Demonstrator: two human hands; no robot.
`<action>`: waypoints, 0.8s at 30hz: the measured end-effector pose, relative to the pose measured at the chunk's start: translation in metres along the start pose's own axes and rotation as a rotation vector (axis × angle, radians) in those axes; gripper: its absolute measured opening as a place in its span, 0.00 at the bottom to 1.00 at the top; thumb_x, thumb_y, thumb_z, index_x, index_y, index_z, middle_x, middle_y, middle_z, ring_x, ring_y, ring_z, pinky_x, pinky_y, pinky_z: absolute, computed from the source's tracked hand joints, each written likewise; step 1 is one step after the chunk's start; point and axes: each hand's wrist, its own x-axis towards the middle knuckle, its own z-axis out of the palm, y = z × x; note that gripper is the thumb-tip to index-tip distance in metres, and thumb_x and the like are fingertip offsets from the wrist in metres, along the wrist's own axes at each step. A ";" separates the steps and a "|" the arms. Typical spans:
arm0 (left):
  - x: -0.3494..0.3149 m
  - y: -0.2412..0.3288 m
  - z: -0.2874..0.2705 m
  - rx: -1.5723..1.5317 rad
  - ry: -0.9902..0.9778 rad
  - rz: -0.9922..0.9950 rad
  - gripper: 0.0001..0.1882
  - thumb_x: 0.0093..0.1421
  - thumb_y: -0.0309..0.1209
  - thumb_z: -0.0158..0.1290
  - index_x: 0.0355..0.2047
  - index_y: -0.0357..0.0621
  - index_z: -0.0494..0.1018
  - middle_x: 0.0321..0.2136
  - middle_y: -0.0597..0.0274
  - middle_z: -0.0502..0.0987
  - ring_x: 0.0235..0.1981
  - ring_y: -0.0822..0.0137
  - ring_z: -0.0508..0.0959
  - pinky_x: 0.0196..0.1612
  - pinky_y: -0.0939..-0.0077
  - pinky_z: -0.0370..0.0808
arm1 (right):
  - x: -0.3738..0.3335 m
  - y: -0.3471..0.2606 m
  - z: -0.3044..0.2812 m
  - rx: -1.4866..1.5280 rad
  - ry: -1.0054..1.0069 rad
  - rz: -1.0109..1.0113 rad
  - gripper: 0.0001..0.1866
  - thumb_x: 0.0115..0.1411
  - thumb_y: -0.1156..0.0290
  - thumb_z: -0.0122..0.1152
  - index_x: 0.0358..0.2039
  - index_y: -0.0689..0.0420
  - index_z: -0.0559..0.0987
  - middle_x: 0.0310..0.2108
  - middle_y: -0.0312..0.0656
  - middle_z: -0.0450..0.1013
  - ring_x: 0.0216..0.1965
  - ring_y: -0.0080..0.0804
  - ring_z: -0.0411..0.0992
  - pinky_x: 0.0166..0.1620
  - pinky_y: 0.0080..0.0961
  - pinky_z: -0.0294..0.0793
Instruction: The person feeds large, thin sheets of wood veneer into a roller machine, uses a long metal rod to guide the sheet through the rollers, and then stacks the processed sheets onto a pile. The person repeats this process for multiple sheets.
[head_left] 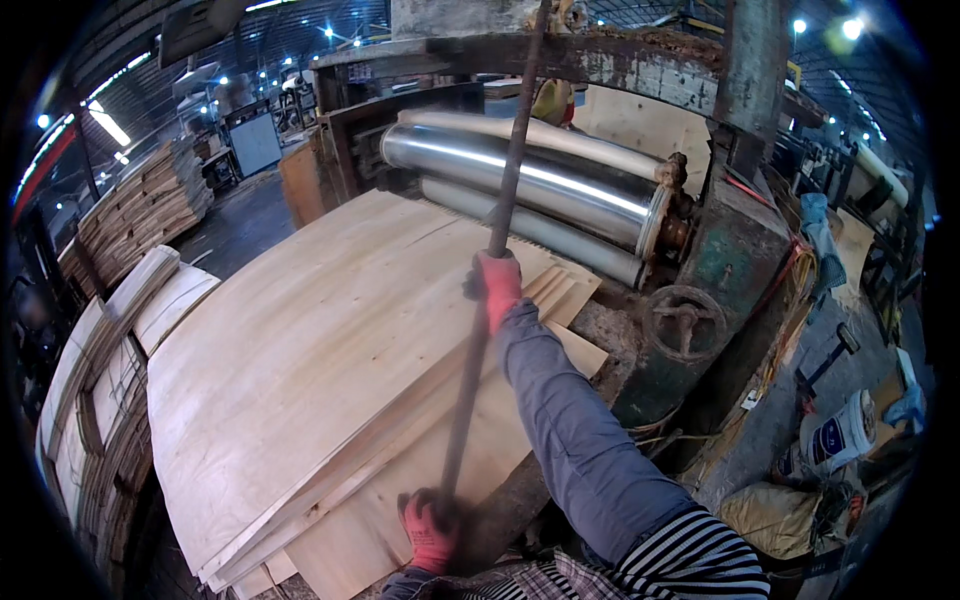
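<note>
Both hands, left (430, 530) and right (497, 285), clamped on rod (470, 370); could slip, probably gouging veneer sheets (300, 360).

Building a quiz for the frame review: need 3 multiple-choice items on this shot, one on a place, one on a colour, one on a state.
1. Where does the right hand grip the long rod?
A. At its lower end
B. About midway up, above the veneer stack
C. At its top, above the rollers

2. What colour are the gloves?
A. Blue
B. White
C. Red

3. What is the state of the left hand?
A. Open, flat on the veneer
B. Closed around the rod's lower end
C. Resting on the handwheel

Answers:
1 B: the red-gloved fist wraps the rod midway, in front of the steel rollers.
2 C: both gloves show red.
3 B: its fingers curl around the rod near the bottom of the picture.
</note>
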 end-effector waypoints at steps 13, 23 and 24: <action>-0.002 0.001 0.002 0.007 0.004 -0.009 0.28 0.33 0.32 0.61 0.37 0.43 0.64 0.45 0.49 0.64 0.50 0.46 0.60 0.56 0.47 0.51 | -0.002 -0.002 0.001 -0.028 0.061 -0.031 0.06 0.51 0.72 0.52 0.23 0.58 0.65 0.12 0.35 0.63 0.09 0.25 0.63 0.13 0.24 0.69; 0.006 -0.003 0.002 0.092 0.050 0.092 0.20 0.30 0.34 0.58 0.27 0.44 0.68 0.32 0.51 0.67 0.37 0.49 0.65 0.38 0.57 0.63 | -0.004 -0.003 0.002 -0.024 0.062 -0.032 0.07 0.51 0.72 0.53 0.23 0.58 0.65 0.11 0.35 0.62 0.08 0.25 0.62 0.12 0.24 0.68; 0.005 -0.004 0.003 0.091 0.060 0.088 0.20 0.30 0.34 0.58 0.27 0.44 0.68 0.32 0.51 0.66 0.36 0.49 0.65 0.38 0.57 0.63 | -0.003 -0.002 0.001 -0.014 0.055 -0.026 0.07 0.51 0.72 0.53 0.23 0.58 0.65 0.11 0.35 0.62 0.08 0.25 0.62 0.13 0.24 0.68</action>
